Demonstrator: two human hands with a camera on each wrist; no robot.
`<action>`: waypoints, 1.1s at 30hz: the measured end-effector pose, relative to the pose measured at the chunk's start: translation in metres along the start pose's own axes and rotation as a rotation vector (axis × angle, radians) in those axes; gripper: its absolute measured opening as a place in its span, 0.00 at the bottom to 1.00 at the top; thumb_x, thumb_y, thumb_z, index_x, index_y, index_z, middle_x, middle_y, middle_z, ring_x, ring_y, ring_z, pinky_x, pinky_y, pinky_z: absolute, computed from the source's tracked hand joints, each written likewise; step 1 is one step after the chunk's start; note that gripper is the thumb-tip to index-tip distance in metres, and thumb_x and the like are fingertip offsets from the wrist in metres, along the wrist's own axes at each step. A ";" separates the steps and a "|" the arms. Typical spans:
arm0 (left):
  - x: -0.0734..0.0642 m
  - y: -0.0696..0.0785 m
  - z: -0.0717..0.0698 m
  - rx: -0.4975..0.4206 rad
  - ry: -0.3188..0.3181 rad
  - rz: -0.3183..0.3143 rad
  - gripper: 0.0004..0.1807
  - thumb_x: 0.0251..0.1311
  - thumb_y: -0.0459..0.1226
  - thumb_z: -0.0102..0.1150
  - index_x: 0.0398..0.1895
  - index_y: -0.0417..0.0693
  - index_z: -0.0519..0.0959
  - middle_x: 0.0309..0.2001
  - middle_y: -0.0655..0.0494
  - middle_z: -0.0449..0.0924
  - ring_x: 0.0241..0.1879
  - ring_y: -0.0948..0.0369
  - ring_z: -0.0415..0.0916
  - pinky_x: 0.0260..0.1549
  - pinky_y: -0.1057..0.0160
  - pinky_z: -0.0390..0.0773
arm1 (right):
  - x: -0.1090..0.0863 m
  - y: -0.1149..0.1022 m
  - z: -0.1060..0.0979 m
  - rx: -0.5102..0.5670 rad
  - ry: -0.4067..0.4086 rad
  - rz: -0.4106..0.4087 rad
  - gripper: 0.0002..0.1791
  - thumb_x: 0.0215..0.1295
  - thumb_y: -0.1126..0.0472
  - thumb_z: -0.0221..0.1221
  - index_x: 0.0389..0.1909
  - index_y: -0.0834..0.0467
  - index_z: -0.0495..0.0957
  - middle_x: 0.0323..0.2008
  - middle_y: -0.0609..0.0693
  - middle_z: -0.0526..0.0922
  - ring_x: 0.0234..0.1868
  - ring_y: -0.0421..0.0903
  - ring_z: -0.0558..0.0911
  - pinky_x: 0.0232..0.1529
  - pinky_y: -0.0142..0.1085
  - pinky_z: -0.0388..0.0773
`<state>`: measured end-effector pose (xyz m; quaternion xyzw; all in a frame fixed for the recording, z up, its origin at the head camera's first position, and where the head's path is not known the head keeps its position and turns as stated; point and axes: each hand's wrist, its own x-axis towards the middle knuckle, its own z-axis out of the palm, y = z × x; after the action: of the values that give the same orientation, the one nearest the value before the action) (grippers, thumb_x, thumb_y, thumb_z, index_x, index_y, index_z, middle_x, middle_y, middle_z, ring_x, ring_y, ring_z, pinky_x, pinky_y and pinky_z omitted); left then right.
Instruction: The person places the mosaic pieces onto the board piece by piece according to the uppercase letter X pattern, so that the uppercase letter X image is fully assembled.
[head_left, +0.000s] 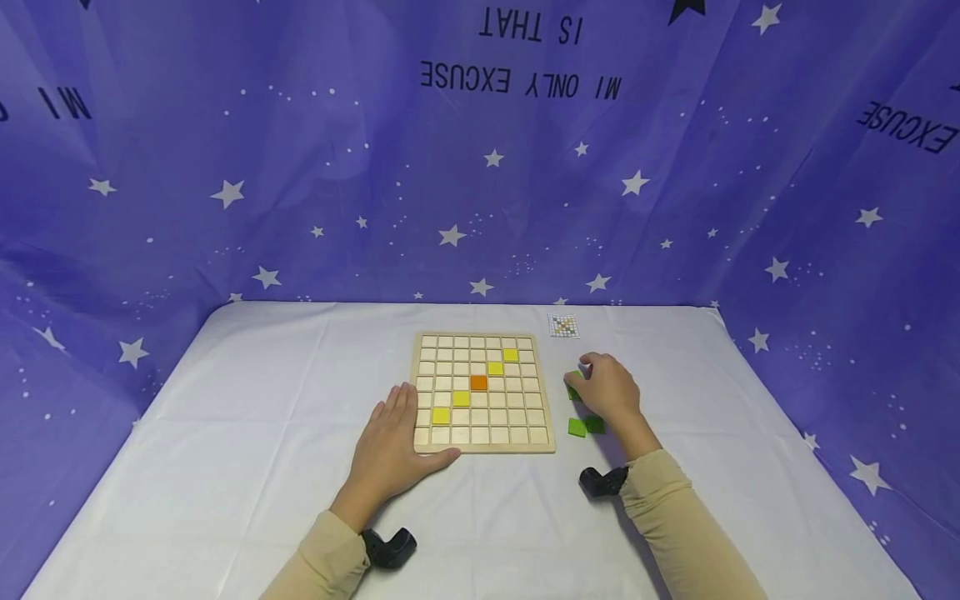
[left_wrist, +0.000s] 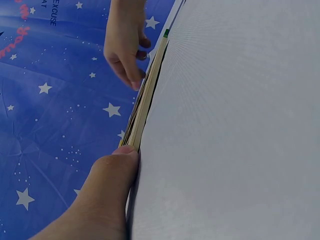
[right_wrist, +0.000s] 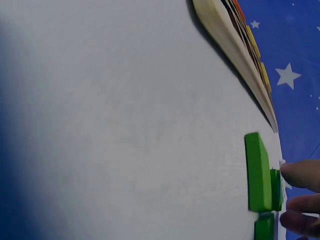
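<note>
A square wooden grid board [head_left: 484, 448] lies on the white table, with several yellow tiles [head_left: 461, 399] and one orange tile [head_left: 478, 382] set along a diagonal. My left hand [head_left: 390, 446] rests against its near left corner, fingers extended along the left side and thumb along the front edge. Right of the board, my right hand [head_left: 609, 390] is over a green tile [head_left: 574, 394], thumb and fingers spread apart around it; the hand partly covers this tile. Two more green tiles lie just nearer: a left one [head_left: 577, 427] and a right one [head_left: 595, 424].
A small printed card [head_left: 564, 326] with a coloured grid pattern lies beyond the board's far right corner. Behind the table hangs a purple curtain [head_left: 405, 192] with stars and lettering. Each wrist wears a black camera mount, one [head_left: 390, 548] left, one [head_left: 602, 482] right.
</note>
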<state>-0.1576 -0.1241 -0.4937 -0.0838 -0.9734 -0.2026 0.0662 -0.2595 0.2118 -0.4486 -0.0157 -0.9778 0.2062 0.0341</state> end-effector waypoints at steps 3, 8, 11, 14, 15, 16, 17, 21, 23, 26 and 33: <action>0.000 0.000 0.000 0.002 0.000 0.000 0.70 0.45 0.77 0.55 0.77 0.33 0.49 0.78 0.40 0.50 0.79 0.46 0.47 0.76 0.46 0.52 | 0.001 0.003 0.000 0.006 -0.014 0.027 0.24 0.62 0.48 0.66 0.51 0.60 0.83 0.40 0.56 0.83 0.36 0.50 0.79 0.31 0.40 0.75; 0.000 0.000 0.000 -0.003 0.009 0.000 0.70 0.45 0.76 0.56 0.77 0.33 0.50 0.78 0.40 0.51 0.79 0.46 0.48 0.76 0.46 0.52 | 0.005 0.002 0.002 0.042 -0.058 -0.007 0.18 0.64 0.52 0.65 0.50 0.57 0.83 0.43 0.55 0.82 0.40 0.51 0.81 0.36 0.43 0.77; 0.000 0.000 -0.001 -0.006 0.005 -0.004 0.70 0.45 0.76 0.57 0.77 0.33 0.50 0.78 0.40 0.50 0.79 0.46 0.47 0.77 0.46 0.51 | 0.009 0.001 0.004 0.045 -0.103 -0.057 0.16 0.66 0.55 0.64 0.52 0.55 0.80 0.44 0.55 0.81 0.41 0.51 0.81 0.38 0.45 0.77; 0.000 0.001 -0.002 -0.007 0.002 -0.008 0.69 0.45 0.76 0.57 0.77 0.33 0.50 0.78 0.40 0.50 0.79 0.46 0.47 0.77 0.46 0.51 | 0.012 0.000 0.004 0.053 -0.141 -0.101 0.14 0.68 0.58 0.62 0.53 0.53 0.77 0.43 0.55 0.80 0.39 0.50 0.79 0.39 0.44 0.76; 0.000 0.001 -0.002 -0.008 -0.001 -0.011 0.70 0.45 0.76 0.57 0.77 0.33 0.49 0.78 0.40 0.50 0.79 0.46 0.47 0.77 0.46 0.51 | 0.013 0.000 0.004 0.063 -0.148 -0.109 0.13 0.69 0.59 0.61 0.53 0.53 0.77 0.42 0.55 0.80 0.38 0.50 0.79 0.38 0.44 0.75; 0.000 0.001 -0.002 -0.010 0.000 -0.011 0.70 0.45 0.76 0.57 0.77 0.33 0.49 0.78 0.40 0.50 0.79 0.46 0.47 0.77 0.46 0.51 | 0.014 -0.001 0.004 0.077 -0.149 -0.113 0.13 0.69 0.60 0.60 0.53 0.53 0.77 0.41 0.55 0.81 0.37 0.50 0.78 0.37 0.44 0.75; 0.000 0.001 -0.002 -0.011 -0.003 -0.012 0.70 0.45 0.76 0.57 0.77 0.33 0.49 0.78 0.40 0.50 0.79 0.46 0.47 0.77 0.46 0.51 | 0.015 -0.002 0.004 0.091 -0.143 -0.113 0.12 0.69 0.61 0.60 0.52 0.53 0.76 0.41 0.55 0.81 0.36 0.50 0.78 0.37 0.43 0.74; 0.000 0.001 -0.003 -0.011 -0.011 -0.014 0.70 0.45 0.76 0.56 0.77 0.33 0.49 0.78 0.40 0.49 0.79 0.47 0.46 0.77 0.46 0.51 | 0.016 -0.012 0.006 0.182 -0.108 -0.096 0.12 0.69 0.60 0.59 0.52 0.53 0.78 0.43 0.56 0.83 0.37 0.51 0.78 0.37 0.41 0.73; -0.001 0.001 -0.003 -0.009 -0.014 -0.012 0.70 0.45 0.76 0.56 0.77 0.33 0.48 0.78 0.40 0.49 0.79 0.47 0.46 0.77 0.46 0.51 | 0.018 -0.020 0.008 0.226 -0.095 -0.096 0.11 0.69 0.59 0.60 0.51 0.53 0.78 0.44 0.55 0.83 0.38 0.51 0.78 0.36 0.39 0.73; -0.001 0.000 -0.003 -0.006 -0.010 -0.011 0.70 0.45 0.76 0.56 0.77 0.33 0.49 0.78 0.40 0.49 0.79 0.46 0.47 0.77 0.46 0.52 | 0.020 -0.037 0.014 0.286 -0.104 -0.117 0.11 0.69 0.59 0.60 0.50 0.54 0.79 0.43 0.55 0.82 0.36 0.48 0.78 0.33 0.36 0.72; 0.000 0.001 -0.003 -0.008 -0.008 -0.012 0.70 0.44 0.76 0.56 0.77 0.33 0.49 0.78 0.40 0.50 0.79 0.47 0.47 0.76 0.46 0.52 | 0.022 -0.079 0.034 0.385 -0.164 -0.187 0.09 0.70 0.58 0.61 0.48 0.53 0.79 0.39 0.51 0.81 0.25 0.43 0.72 0.26 0.33 0.70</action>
<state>-0.1575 -0.1246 -0.4907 -0.0791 -0.9734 -0.2065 0.0606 -0.2857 0.1269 -0.4459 0.0986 -0.9171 0.3856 -0.0241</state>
